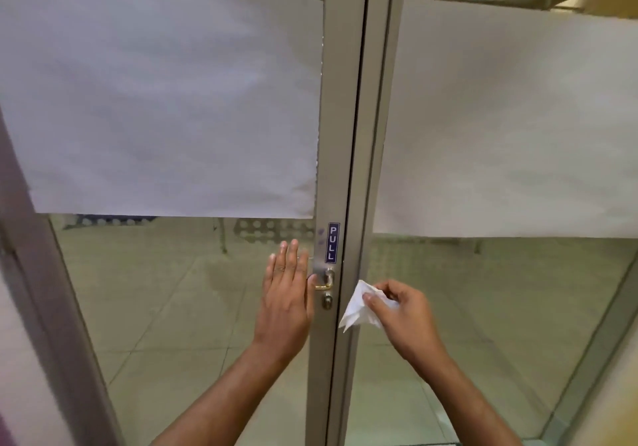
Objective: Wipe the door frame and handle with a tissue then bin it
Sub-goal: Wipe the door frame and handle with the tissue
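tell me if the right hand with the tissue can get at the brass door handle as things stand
Probably yes. The right hand holds the crumpled white tissue just right of the brass lever handle; the open left hand covers only the lever's left end.

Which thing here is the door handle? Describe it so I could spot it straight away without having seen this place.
Find the grey metal door frame running down the middle between the two glass panes, then the blue PULL sticker on it. Just below sits the door handle, a short brass-coloured lever on a metal plate, partly hidden by the left hand. The round keyhole lies beneath it.
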`<action>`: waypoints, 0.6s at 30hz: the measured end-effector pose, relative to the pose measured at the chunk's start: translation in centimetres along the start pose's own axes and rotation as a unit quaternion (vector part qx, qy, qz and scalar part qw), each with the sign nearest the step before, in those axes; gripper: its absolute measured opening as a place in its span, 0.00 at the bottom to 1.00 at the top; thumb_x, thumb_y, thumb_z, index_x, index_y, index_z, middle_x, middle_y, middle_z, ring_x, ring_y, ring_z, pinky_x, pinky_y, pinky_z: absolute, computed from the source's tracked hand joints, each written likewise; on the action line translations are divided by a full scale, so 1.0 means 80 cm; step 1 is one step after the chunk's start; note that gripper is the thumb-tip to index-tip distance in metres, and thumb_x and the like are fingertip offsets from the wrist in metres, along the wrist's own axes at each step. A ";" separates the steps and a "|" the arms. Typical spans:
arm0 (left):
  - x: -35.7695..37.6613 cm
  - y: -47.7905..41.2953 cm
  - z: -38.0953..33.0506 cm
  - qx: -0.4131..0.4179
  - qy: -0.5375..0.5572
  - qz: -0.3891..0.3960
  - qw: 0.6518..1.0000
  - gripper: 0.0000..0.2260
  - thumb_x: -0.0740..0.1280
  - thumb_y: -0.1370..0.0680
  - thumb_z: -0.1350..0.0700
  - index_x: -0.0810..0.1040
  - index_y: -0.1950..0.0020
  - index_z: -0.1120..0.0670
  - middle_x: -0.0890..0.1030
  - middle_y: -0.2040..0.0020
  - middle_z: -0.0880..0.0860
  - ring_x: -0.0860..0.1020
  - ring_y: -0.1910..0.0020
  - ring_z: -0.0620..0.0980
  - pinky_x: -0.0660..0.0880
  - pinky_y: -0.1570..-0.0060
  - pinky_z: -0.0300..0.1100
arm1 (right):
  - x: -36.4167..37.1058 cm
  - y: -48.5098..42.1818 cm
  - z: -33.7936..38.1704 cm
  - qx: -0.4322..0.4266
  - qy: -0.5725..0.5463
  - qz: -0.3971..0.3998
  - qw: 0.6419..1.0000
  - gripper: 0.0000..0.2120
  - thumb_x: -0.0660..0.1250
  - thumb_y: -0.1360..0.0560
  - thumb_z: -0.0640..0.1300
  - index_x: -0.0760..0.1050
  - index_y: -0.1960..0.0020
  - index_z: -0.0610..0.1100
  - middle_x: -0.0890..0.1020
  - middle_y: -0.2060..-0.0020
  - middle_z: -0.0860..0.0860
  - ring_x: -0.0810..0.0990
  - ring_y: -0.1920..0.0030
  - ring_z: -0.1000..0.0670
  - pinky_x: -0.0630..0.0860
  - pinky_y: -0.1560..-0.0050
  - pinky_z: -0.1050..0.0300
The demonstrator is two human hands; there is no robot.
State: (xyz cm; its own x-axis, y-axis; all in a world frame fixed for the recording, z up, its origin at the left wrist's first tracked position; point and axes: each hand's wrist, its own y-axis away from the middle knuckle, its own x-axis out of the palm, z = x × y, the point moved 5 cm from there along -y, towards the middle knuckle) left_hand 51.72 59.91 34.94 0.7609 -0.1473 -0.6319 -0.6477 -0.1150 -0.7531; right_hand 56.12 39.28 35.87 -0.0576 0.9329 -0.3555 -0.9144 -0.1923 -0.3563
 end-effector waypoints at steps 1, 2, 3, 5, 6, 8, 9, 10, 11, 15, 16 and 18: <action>0.006 -0.005 0.006 -0.002 -0.002 0.001 1.000 0.24 0.51 0.13 0.52 0.60 0.17 0.58 0.57 0.16 0.56 0.51 0.15 0.54 0.51 0.18 0.53 | 0.007 -0.006 -0.003 0.002 0.008 0.003 1.000 0.07 0.71 0.24 0.47 0.79 0.61 0.50 0.82 0.70 0.53 0.76 0.71 0.57 0.72 0.68 0.60; 0.011 -0.008 0.011 -0.003 -0.001 0.001 1.000 0.24 0.51 0.13 0.51 0.60 0.17 0.58 0.57 0.16 0.56 0.51 0.15 0.53 0.51 0.18 0.54 | 0.013 -0.011 -0.006 0.005 0.018 0.003 1.000 0.08 0.71 0.24 0.47 0.78 0.62 0.51 0.81 0.71 0.55 0.76 0.72 0.58 0.73 0.69 0.60; 0.018 -0.012 0.019 -0.005 0.004 0.004 1.000 0.24 0.51 0.13 0.51 0.59 0.17 0.58 0.57 0.16 0.56 0.50 0.15 0.53 0.51 0.18 0.54 | 0.020 -0.018 -0.010 0.008 0.029 -0.001 1.000 0.09 0.71 0.24 0.48 0.77 0.63 0.52 0.81 0.71 0.55 0.76 0.72 0.57 0.73 0.69 0.59; 0.032 -0.021 0.032 -0.006 0.012 0.009 1.000 0.25 0.49 0.13 0.50 0.59 0.17 0.58 0.56 0.16 0.56 0.49 0.15 0.52 0.50 0.17 0.53 | 0.033 -0.029 -0.014 0.006 0.053 -0.014 0.998 0.09 0.70 0.24 0.49 0.77 0.62 0.50 0.81 0.70 0.54 0.76 0.70 0.57 0.74 0.68 0.58; 0.038 -0.028 0.039 -0.002 0.012 0.006 1.000 0.25 0.48 0.13 0.50 0.59 0.17 0.58 0.57 0.16 0.56 0.50 0.15 0.53 0.50 0.18 0.53 | 0.040 -0.036 -0.015 0.003 0.058 -0.018 0.998 0.09 0.70 0.23 0.49 0.77 0.61 0.50 0.81 0.69 0.54 0.76 0.69 0.57 0.73 0.67 0.59; 0.051 -0.043 0.051 0.002 0.015 0.000 1.000 0.25 0.49 0.13 0.50 0.61 0.18 0.59 0.59 0.16 0.57 0.52 0.16 0.54 0.52 0.18 0.54 | 0.051 -0.052 -0.016 0.005 0.060 -0.036 0.998 0.08 0.70 0.24 0.48 0.77 0.61 0.49 0.82 0.68 0.53 0.77 0.68 0.56 0.73 0.66 0.58; 0.059 -0.049 0.057 0.002 0.017 0.001 1.000 0.24 0.49 0.13 0.50 0.62 0.18 0.59 0.60 0.17 0.58 0.53 0.16 0.55 0.53 0.18 0.55 | 0.055 -0.061 -0.018 0.010 0.059 -0.052 0.997 0.08 0.70 0.24 0.48 0.78 0.61 0.48 0.82 0.67 0.53 0.78 0.66 0.55 0.73 0.66 0.58; 0.066 -0.054 0.062 0.002 0.016 0.004 1.000 0.24 0.49 0.13 0.50 0.63 0.19 0.60 0.60 0.17 0.58 0.54 0.16 0.55 0.54 0.19 0.55 | 0.059 -0.069 -0.020 0.015 0.056 -0.066 0.996 0.08 0.70 0.24 0.48 0.78 0.61 0.49 0.82 0.67 0.53 0.79 0.65 0.55 0.74 0.66 0.58; 0.074 -0.057 0.067 0.004 0.013 0.006 1.000 0.25 0.49 0.13 0.50 0.63 0.19 0.59 0.60 0.17 0.58 0.53 0.16 0.55 0.53 0.19 0.55 | 0.064 -0.077 -0.022 0.018 0.050 -0.072 0.996 0.07 0.70 0.24 0.48 0.78 0.61 0.49 0.83 0.66 0.53 0.80 0.65 0.55 0.74 0.66 0.59; 0.099 -0.075 0.086 0.011 0.007 0.007 1.000 0.25 0.49 0.13 0.50 0.61 0.18 0.58 0.59 0.16 0.57 0.52 0.15 0.53 0.52 0.18 0.53 | 0.086 -0.107 -0.039 0.037 0.007 -0.053 0.998 0.06 0.71 0.24 0.44 0.81 0.60 0.48 0.85 0.65 0.53 0.82 0.64 0.53 0.76 0.64 0.58; 0.105 -0.080 0.089 0.011 0.008 0.007 1.000 0.25 0.49 0.13 0.50 0.61 0.18 0.58 0.58 0.16 0.57 0.52 0.15 0.53 0.52 0.18 0.53 | 0.091 -0.116 -0.044 0.042 0.000 -0.045 0.998 0.06 0.71 0.24 0.43 0.82 0.60 0.48 0.85 0.64 0.53 0.82 0.64 0.53 0.76 0.63 0.58; 0.116 -0.090 0.097 0.008 0.009 0.008 1.000 0.25 0.50 0.13 0.50 0.60 0.18 0.58 0.58 0.16 0.57 0.51 0.15 0.53 0.51 0.18 0.53 | 0.098 -0.132 -0.056 0.050 -0.002 -0.032 0.998 0.06 0.71 0.24 0.42 0.82 0.60 0.48 0.85 0.64 0.53 0.81 0.64 0.54 0.75 0.63 0.59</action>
State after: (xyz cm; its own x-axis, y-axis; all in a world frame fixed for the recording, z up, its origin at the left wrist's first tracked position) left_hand 63.77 66.95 33.08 0.7497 -0.1661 -0.6406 -0.6589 -0.0962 -0.7461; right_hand 67.15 47.23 32.99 0.0012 0.9437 -0.3307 -0.9514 -0.1007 -0.2909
